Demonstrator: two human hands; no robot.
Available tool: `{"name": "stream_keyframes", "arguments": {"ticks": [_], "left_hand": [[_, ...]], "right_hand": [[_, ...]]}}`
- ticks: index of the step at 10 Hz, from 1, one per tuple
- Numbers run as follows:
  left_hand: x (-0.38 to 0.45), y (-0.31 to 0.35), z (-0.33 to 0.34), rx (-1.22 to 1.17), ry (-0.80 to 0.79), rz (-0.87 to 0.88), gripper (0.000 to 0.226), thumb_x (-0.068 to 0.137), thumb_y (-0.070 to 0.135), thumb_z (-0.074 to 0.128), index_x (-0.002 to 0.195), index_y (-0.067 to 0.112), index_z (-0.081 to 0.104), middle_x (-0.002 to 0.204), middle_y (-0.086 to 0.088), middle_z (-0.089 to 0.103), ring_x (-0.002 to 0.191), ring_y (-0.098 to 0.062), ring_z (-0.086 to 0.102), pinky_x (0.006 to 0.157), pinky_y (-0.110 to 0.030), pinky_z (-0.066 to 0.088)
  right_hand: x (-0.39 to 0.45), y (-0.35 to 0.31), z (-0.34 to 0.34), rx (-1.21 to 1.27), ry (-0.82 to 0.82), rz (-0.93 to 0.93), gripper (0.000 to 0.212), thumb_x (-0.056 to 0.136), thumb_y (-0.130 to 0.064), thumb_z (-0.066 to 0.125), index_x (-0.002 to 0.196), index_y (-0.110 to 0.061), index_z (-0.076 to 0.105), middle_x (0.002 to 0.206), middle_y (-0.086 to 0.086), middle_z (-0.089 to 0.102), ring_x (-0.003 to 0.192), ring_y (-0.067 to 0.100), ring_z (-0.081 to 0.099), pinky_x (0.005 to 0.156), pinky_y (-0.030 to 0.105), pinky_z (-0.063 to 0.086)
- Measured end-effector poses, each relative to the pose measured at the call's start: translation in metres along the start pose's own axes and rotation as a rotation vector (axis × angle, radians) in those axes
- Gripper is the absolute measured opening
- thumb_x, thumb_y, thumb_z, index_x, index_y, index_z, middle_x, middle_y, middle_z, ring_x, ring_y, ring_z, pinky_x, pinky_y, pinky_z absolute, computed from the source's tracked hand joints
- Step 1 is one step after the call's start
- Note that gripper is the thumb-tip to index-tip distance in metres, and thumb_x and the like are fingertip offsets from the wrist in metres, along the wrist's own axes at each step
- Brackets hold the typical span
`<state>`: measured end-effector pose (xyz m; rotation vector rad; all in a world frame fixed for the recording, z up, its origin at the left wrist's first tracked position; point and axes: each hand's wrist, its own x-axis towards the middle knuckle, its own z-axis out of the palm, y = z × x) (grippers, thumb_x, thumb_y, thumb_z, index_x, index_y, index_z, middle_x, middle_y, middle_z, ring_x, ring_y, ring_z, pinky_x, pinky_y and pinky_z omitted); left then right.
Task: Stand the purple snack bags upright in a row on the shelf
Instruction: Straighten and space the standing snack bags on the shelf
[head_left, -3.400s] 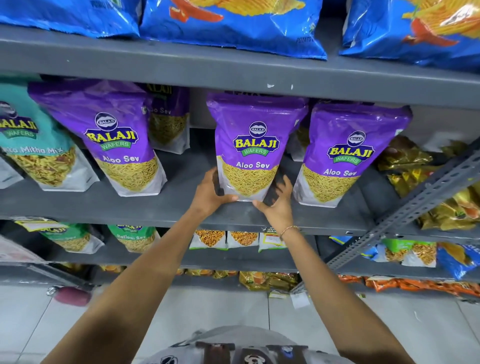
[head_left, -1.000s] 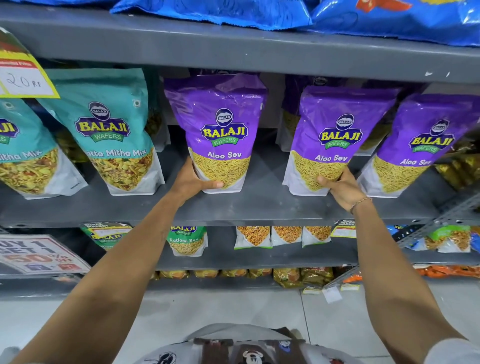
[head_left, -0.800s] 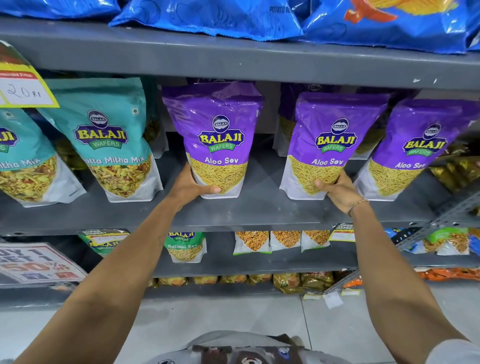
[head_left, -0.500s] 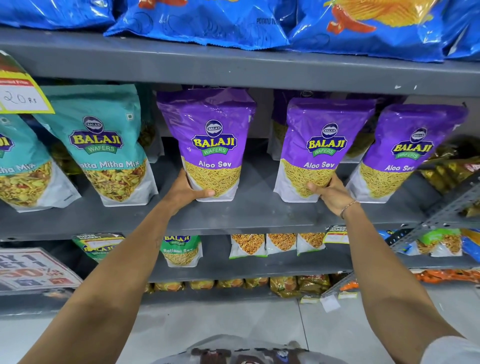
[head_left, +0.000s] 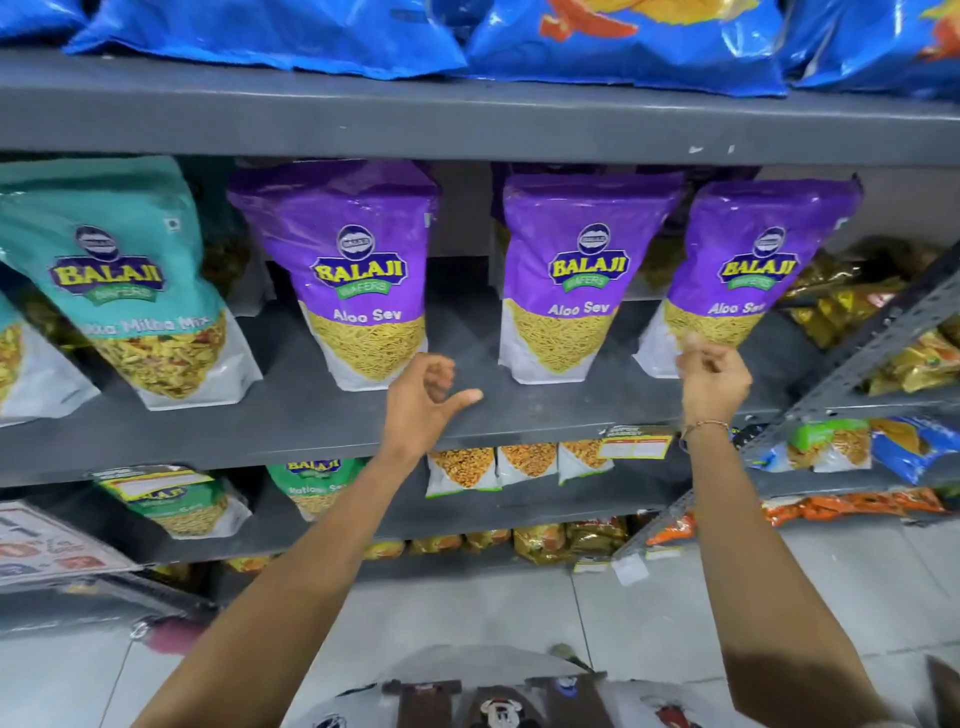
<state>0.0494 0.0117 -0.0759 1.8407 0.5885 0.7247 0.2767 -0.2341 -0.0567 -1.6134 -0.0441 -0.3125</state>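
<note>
At the left edge of the frame, on the grey middle shelf (head_left: 291, 415), a teal snack bag (head_left: 130, 280) leans a little to the left. Just right of it stands the first purple snack bag (head_left: 358, 270), upright, its base on the shelf board. Below and slightly right of that bag's lower corner, the left hand (head_left: 423, 397) hovers over the shelf's front part, holding nothing; its fingers are loosely curled and the thumb sticks out to the right, and it does not touch the bag. Right of centre, the second purple snack bag (head_left: 576, 275) stands upright, apart from the first with a bare strip of shelf between them. Next to it, in the right part of the frame, the third purple snack bag (head_left: 753, 270) tilts slightly rightward. The right hand (head_left: 714, 379) is raised in front of that bag's lower edge, fingers bunched; motion blur hides whether they pinch the bag. Blue bags (head_left: 623, 36) lie along the upper shelf.
</note>
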Motion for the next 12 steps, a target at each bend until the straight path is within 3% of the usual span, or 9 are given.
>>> {"name": "stream_keyframes", "arguments": {"ticks": [1,2,3,4,5,7,10,11,12], "left_hand": [[0.023,0.017,0.043,-0.029,-0.112,-0.043,0.099,0.063,0.025,0.088,0.142,0.011,0.029,0.144,-0.003,0.039,0.124,-0.01,0.043,0.102,-0.021,0.038],[0.041,0.023,0.072,0.029,-0.152,-0.102,0.128,0.059,0.026,0.09,0.15,0.007,0.002,0.159,-0.008,0.01,0.145,-0.017,0.017,0.113,-0.023,0.019],[0.051,0.026,0.1,-0.081,-0.092,-0.103,0.129,0.052,0.015,0.092,0.148,0.003,0.006,0.155,-0.012,0.022,0.141,-0.019,0.03,0.113,-0.025,0.028],[0.051,0.027,0.126,-0.111,0.012,-0.084,0.121,0.047,0.011,0.094,0.143,0.006,0.019,0.138,-0.004,0.037,0.125,-0.012,0.044,0.097,-0.012,0.042],[0.046,0.024,0.144,-0.15,0.128,-0.166,0.113,0.045,0.024,0.095,0.136,0.015,0.028,0.131,-0.001,0.049,0.119,-0.015,0.052,0.096,-0.028,0.047],[0.048,0.02,0.145,-0.07,0.175,-0.241,0.102,0.043,0.035,0.095,0.126,0.02,0.037,0.119,0.004,0.059,0.107,-0.014,0.059,0.09,-0.033,0.052],[0.043,0.031,0.136,-0.043,0.109,-0.251,0.103,0.052,0.033,0.092,0.135,0.022,0.031,0.124,0.01,0.052,0.111,-0.007,0.054,0.084,-0.019,0.047],[0.033,0.036,0.134,-0.072,0.107,-0.24,0.115,0.056,0.035,0.088,0.146,0.022,0.018,0.134,0.017,0.044,0.115,0.013,0.046,0.088,-0.008,0.042],[0.013,0.051,0.136,0.055,0.242,-0.188,0.112,0.076,0.042,0.074,0.151,0.014,-0.004,0.162,0.0,0.005,0.145,-0.005,0.012,0.112,-0.02,0.016]], "right_hand": [[0.034,-0.004,-0.029,-0.053,0.054,-0.028,0.028,0.082,-0.034,0.069,0.097,-0.016,0.054,0.106,0.007,0.046,0.084,0.008,0.05,0.077,0.007,0.042],[0.064,0.005,-0.043,-0.175,-0.205,0.126,0.083,0.079,-0.027,0.074,0.139,-0.006,0.021,0.141,0.01,0.026,0.126,0.015,0.034,0.106,0.022,0.032],[0.089,0.018,-0.054,-0.221,-0.451,0.215,0.107,0.075,-0.009,0.075,0.147,-0.016,-0.004,0.156,0.012,0.017,0.141,0.025,0.028,0.115,0.041,0.029],[0.108,0.028,-0.058,-0.314,-0.537,0.164,0.107,0.071,-0.005,0.078,0.147,-0.015,0.004,0.154,0.014,0.023,0.14,0.03,0.03,0.115,0.045,0.029],[0.118,0.045,-0.052,-0.217,-0.636,0.117,0.095,0.064,0.005,0.08,0.138,-0.006,0.022,0.138,0.009,0.046,0.126,0.026,0.048,0.108,0.044,0.04],[0.128,0.071,-0.053,-0.115,-0.664,0.07,0.089,0.058,-0.008,0.087,0.129,-0.014,0.034,0.114,-0.022,0.051,0.095,-0.022,0.053,0.074,0.001,0.045],[0.129,0.07,-0.055,-0.108,-0.692,0.109,0.099,0.058,-0.015,0.088,0.137,-0.02,0.028,0.132,-0.005,0.05,0.119,0.01,0.052,0.092,0.024,0.045],[0.123,0.068,-0.059,-0.119,-0.673,0.126,0.108,0.063,-0.02,0.086,0.144,-0.019,0.015,0.15,0.002,0.034,0.135,0.016,0.039,0.106,0.033,0.039],[0.088,0.057,-0.065,-0.199,-0.431,0.056,0.092,0.078,-0.033,0.073,0.147,-0.013,0.015,0.157,0.008,0.023,0.144,0.022,0.025,0.116,0.036,0.026]]}}
